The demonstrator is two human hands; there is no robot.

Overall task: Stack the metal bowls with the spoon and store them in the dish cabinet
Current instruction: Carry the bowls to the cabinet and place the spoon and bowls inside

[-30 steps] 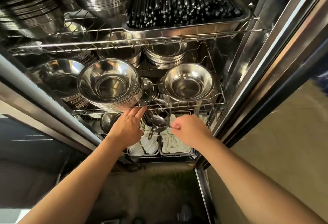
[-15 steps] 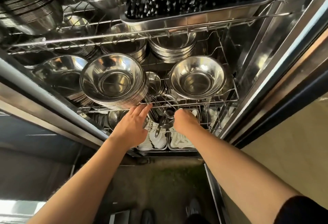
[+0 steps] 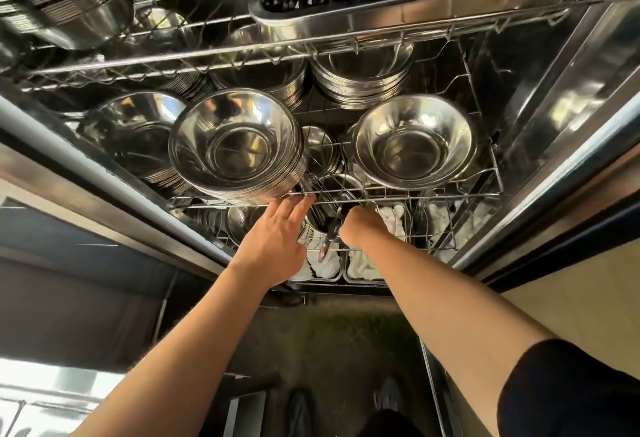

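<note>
The small stack of metal bowls point(image 3: 323, 218) sits just under the front wire of the middle shelf point(image 3: 450, 190) in the dish cabinet, on the lower level. My left hand point(image 3: 273, 246) holds its left side, fingers stretched along the rim. My right hand point(image 3: 363, 225) is curled at the bowls' right edge, gripping the spoon point(image 3: 327, 244). The spoon's handle points down and out toward me between my hands; its bowl end is hidden inside the stack.
On the middle shelf are a tall stack of large bowls point(image 3: 235, 145) and another bowl stack point(image 3: 412, 142). A tray of dark chopsticks point(image 3: 381, 13) sits on the top rack. Trays of white cloths point(image 3: 360, 263) lie below. The cabinet's steel frame point(image 3: 554, 159) is at right.
Both hands have pushed deeper under the middle shelf with the bowls and spoon. The spoon's bowl end, visible earlier, now lies inside the stack. The camera has moved closer.
</note>
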